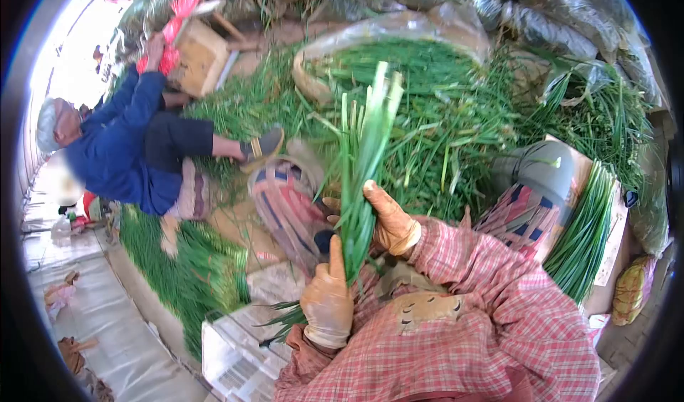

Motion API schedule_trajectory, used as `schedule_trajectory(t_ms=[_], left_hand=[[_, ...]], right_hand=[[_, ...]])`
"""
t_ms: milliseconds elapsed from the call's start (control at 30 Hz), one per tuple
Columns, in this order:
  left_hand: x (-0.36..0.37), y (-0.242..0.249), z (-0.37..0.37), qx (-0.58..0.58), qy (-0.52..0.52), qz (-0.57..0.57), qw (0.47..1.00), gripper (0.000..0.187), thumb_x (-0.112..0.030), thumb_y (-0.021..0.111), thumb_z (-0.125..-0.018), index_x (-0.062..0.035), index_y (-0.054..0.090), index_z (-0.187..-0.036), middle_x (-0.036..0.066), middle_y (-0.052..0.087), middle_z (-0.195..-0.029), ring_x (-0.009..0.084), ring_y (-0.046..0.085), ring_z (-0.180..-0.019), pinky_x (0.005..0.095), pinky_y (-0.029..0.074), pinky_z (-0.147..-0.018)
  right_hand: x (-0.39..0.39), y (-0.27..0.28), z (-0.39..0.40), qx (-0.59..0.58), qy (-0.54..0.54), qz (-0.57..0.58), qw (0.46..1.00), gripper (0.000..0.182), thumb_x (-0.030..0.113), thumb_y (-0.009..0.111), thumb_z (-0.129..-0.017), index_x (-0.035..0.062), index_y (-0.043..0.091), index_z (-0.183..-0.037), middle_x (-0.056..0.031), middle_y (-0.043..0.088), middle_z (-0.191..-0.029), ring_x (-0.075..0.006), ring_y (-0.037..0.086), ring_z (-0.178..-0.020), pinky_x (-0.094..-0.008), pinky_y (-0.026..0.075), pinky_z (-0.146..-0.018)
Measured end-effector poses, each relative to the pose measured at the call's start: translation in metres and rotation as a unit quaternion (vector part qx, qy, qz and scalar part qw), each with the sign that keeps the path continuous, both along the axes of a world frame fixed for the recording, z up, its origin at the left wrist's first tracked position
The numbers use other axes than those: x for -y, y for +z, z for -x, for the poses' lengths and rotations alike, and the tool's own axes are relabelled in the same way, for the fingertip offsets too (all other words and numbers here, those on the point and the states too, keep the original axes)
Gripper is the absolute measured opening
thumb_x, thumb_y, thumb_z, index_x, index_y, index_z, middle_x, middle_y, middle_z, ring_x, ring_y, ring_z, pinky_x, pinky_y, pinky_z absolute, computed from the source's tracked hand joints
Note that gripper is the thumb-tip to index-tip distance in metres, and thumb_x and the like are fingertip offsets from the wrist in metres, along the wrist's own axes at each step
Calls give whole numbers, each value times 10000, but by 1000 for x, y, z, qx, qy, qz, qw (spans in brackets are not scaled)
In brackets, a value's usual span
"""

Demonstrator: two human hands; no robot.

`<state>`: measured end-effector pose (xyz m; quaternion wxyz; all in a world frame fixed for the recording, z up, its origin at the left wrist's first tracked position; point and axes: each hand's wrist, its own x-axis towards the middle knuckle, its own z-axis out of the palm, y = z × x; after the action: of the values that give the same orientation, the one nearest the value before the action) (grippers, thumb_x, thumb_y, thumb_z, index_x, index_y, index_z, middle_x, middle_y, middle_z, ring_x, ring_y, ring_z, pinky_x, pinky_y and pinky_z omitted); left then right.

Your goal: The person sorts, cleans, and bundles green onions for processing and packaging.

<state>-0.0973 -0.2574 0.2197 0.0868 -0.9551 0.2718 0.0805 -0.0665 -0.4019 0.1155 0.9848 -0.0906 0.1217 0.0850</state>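
A bunch of green chives stands nearly upright in front of me, pale cut ends at the top. My right hand, in a tan glove, is closed round its middle, with the thumb in front and fingertips showing on the far side. Lower down, my left hand, also gloved, grips the leafy part of the same bunch. Dark leaf tips stick out beside the left wrist. Beyond the bunch lies a big pile of loose chives on the ground.
A co-worker in blue sits at left near a wooden stool. Neat chives lie on a board at right and in a stack at left. A white crate is close by my left side. Filled sacks line the back.
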Motion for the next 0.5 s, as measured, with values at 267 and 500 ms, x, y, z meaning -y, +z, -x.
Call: schedule_trajectory(t_ms=[267,500], left_hand=[[103,5,-8,11,-183,101,978,752,-246,611,-735,59,246,-1319,93,513,-735,217,541,-500,310,442,-440],[112,39,-66,-612,-178,352,685,850,-321,672,-754,7,180,-1364,186,466,-1223,283,506,-1082,374,398,-929]], right_hand=[[113,47,-4,91,-178,-6,980,405,222,626,-795,-35,517,-1089,-107,605,-847,-180,578,-692,-306,508,-673],[228,102,33,178,-33,219,959,425,263,641,-761,-31,520,-1043,-40,540,-643,-130,498,-523,-235,417,-480]])
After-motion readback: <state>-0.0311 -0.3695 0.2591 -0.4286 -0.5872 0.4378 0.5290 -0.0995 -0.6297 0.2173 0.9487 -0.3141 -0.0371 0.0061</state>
